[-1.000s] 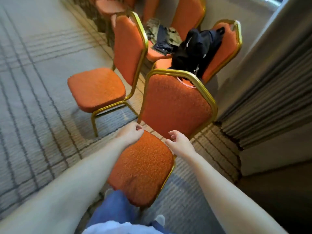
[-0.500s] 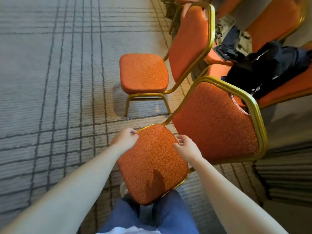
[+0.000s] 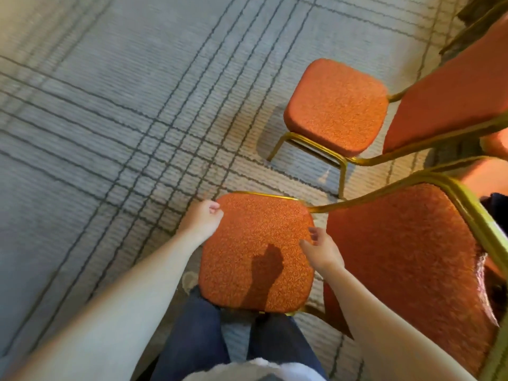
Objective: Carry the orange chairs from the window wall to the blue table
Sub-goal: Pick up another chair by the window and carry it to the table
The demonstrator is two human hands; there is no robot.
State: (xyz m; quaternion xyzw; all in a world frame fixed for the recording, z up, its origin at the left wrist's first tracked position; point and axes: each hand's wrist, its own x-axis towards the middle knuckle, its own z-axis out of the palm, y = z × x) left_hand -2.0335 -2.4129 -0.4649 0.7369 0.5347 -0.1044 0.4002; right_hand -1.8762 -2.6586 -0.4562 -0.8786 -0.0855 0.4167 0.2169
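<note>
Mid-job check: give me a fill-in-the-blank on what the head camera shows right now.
1. On the near chair, the left hand grips a corner of the ____.
2. The second chair has a ____-coloured metal frame.
3. The person's trousers are ____.
Missing words: seat; gold; blue.

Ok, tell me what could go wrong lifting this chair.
1. The right hand lies open over the chair seat, gripping nothing; lifted by the left hand alone, it could tip.
2. The next chair stands close; frames could snag.
3. The seat overhangs the person's legs and may knock them.
</note>
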